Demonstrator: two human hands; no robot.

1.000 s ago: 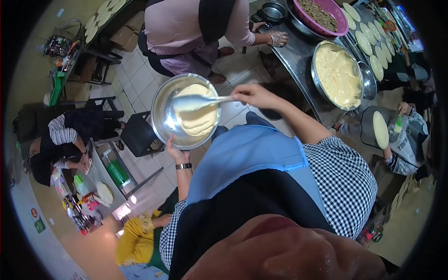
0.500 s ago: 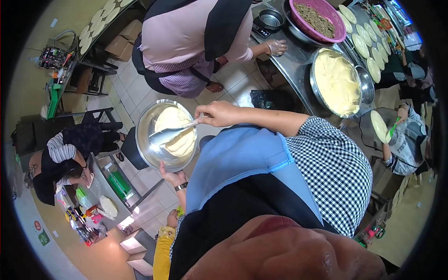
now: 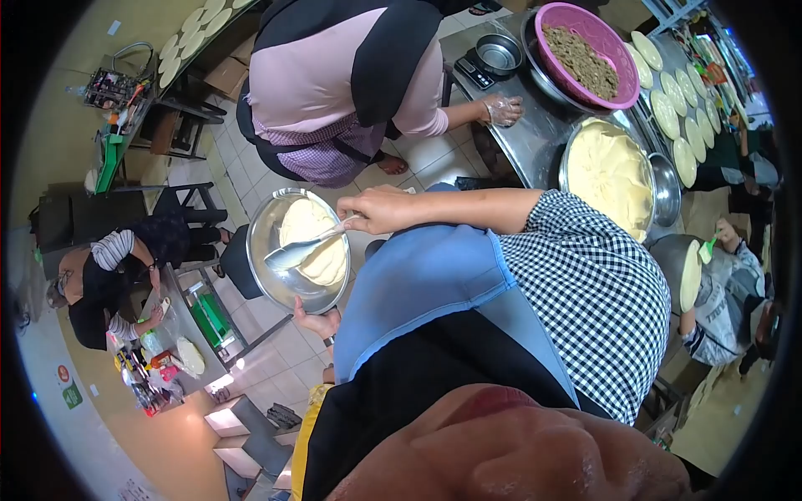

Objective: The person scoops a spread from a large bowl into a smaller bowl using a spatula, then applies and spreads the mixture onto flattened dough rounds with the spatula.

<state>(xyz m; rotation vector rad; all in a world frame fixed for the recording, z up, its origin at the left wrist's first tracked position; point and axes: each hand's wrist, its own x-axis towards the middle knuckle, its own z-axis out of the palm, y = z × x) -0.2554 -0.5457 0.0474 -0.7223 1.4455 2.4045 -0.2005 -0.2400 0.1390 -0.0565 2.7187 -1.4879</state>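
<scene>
A shiny metal bowl [image 3: 264, 229] holds pale yellow cream or batter [image 3: 306, 220]. My right hand [image 3: 373, 209] grips the handle of a wide spatula [image 3: 292, 254], whose blade lies inside the bowl against the pale mass. At the bowl's lower edge, my left hand [image 3: 316, 319] supports the rim with its thumb up; its other fingers are partly hidden. A larger basin [image 3: 565, 171] of similar yellow mixture stands on the metal table to the right.
Across from me, a person in pink [image 3: 334, 75] rests a gloved hand on the metal table [image 3: 535, 142]. A scale [image 3: 474, 72], a pink basin [image 3: 628, 75] of brown filling and flat discs [image 3: 665, 113] are there. Other people work left and right; a black stool [image 3: 238, 263] stands behind the bowl.
Compared with one second ago, the bowl and both hands are further left in view, closer to my body. The spatula blade has shifted lower in the bowl, and its handle slants more.
</scene>
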